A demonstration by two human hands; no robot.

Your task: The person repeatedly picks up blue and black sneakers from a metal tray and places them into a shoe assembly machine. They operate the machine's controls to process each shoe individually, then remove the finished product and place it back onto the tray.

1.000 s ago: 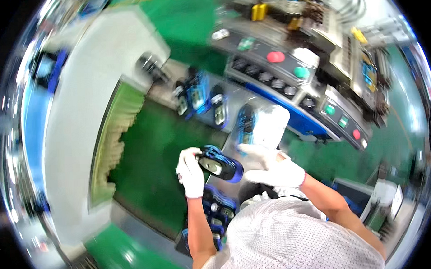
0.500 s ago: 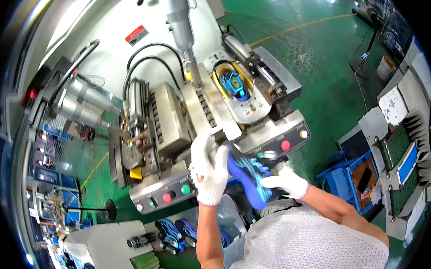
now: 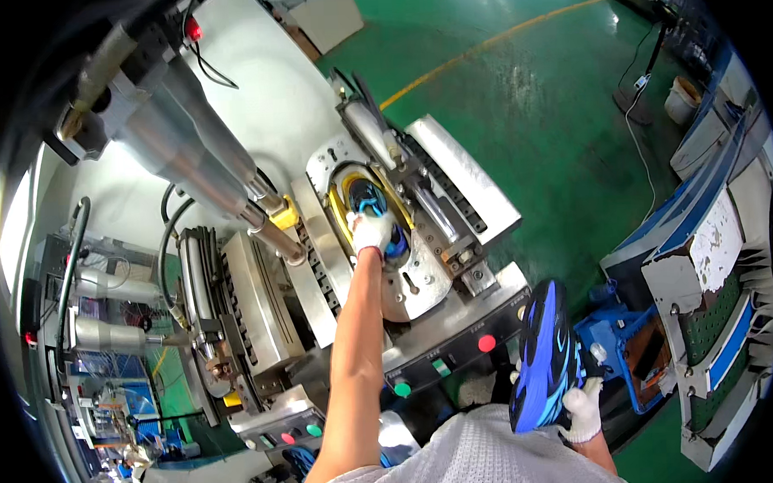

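Note:
My left hand (image 3: 371, 232), in a white glove, reaches into the right-hand station of the press and closes on a black and blue shoe (image 3: 367, 196). That shoe lies in a yellow-edged oval holder (image 3: 337, 211); the hand covers its middle, and the fingertips are partly hidden. Low on the right, my right hand (image 3: 583, 412), also white-gloved, grips another shoe (image 3: 540, 364) by its side. This second shoe is held up on end, its purple-blue and black sole side showing, apart from the machine.
Steel press cylinders (image 3: 187, 146) slant over the machine's left and middle. A panel with red and green buttons (image 3: 442, 359) fronts the station. On the right stand a blue cart (image 3: 615, 327) and a rack (image 3: 702, 264). A white bucket (image 3: 683, 101) sits on the green floor.
My left hand has left the held shoe and gone forward to the shoe in the holder. The right hand has carried its shoe right and turned it upright. The view has shifted.

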